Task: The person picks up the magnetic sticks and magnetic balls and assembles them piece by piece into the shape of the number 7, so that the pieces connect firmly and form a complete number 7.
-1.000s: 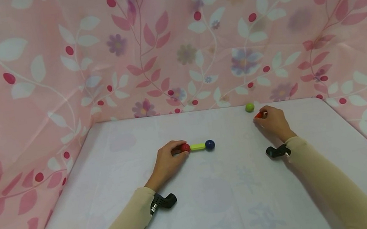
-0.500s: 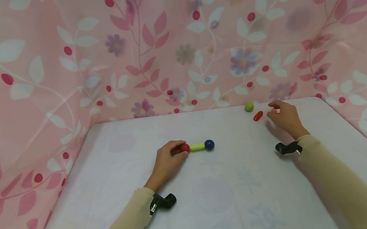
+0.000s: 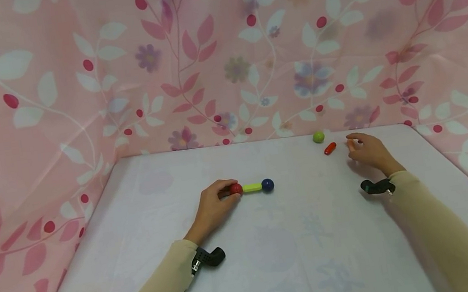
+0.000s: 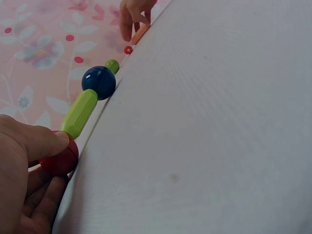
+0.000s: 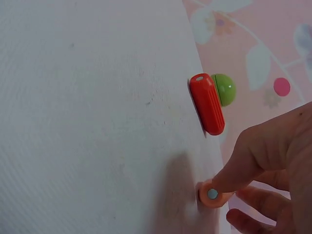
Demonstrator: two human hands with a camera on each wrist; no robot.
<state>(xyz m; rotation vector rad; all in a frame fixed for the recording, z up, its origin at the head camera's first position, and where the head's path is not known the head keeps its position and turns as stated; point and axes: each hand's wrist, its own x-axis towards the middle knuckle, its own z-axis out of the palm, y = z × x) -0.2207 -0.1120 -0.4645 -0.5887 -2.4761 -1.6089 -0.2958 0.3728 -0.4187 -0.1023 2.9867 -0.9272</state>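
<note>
While the left hand (image 3: 214, 202) grips a red ball (image 4: 61, 160), the right hand (image 3: 370, 150), right of the blue ball (image 3: 268, 185), pinches an orange rod (image 5: 206, 200), likely light, stiff, best held mid-length.

The left forearm (image 3: 157, 286) and right forearm (image 3: 443, 231) extend forward, the left hand (image 3: 214, 202) and right hand (image 3: 371, 150) well apart, both curled in a pinch.

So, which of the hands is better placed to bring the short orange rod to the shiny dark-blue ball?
Probably the right hand: its thumb touches the short orange rod. The left hand is occupied, holding the glossy red ball, joined through a yellow-green rod to the shiny dark-blue ball.
</note>
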